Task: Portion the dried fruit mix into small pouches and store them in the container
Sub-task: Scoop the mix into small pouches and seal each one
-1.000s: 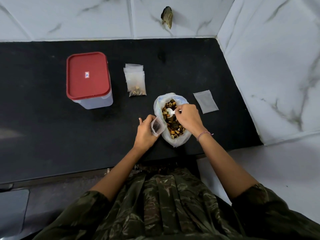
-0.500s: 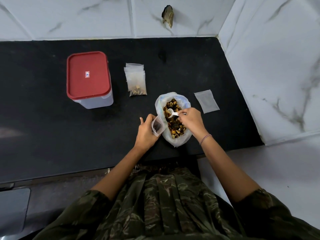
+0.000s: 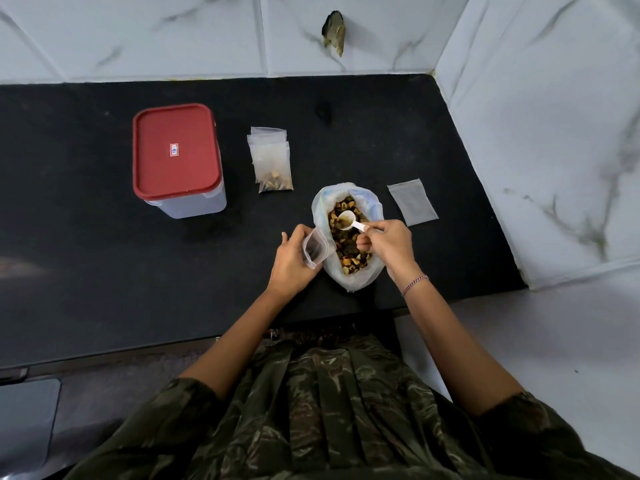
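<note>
A white plastic bag [image 3: 322,209] lies open on the black counter [image 3: 104,271], full of brown and yellow dried fruit mix [image 3: 346,247]. My right hand [image 3: 388,242] pinches a small white spoon [image 3: 349,218] over the bag, its bowl holding some mix. My left hand [image 3: 291,261] holds a small clear pouch [image 3: 315,251] open just left of the bag. A stack of pouches [image 3: 272,161] lies farther back, the top one with some mix at its bottom. The container [image 3: 178,161] with a shut red lid stands at the back left.
One flat empty pouch [image 3: 412,202] lies right of the bag. White marble walls close off the back and the right side. The counter's front edge runs just below my wrists. A dark chip [image 3: 334,32] marks the back wall.
My right hand has drawn back toward me and lifted the spoon, which now shows some mix in its bowl. My left hand and its pouch have stayed where they were.
</note>
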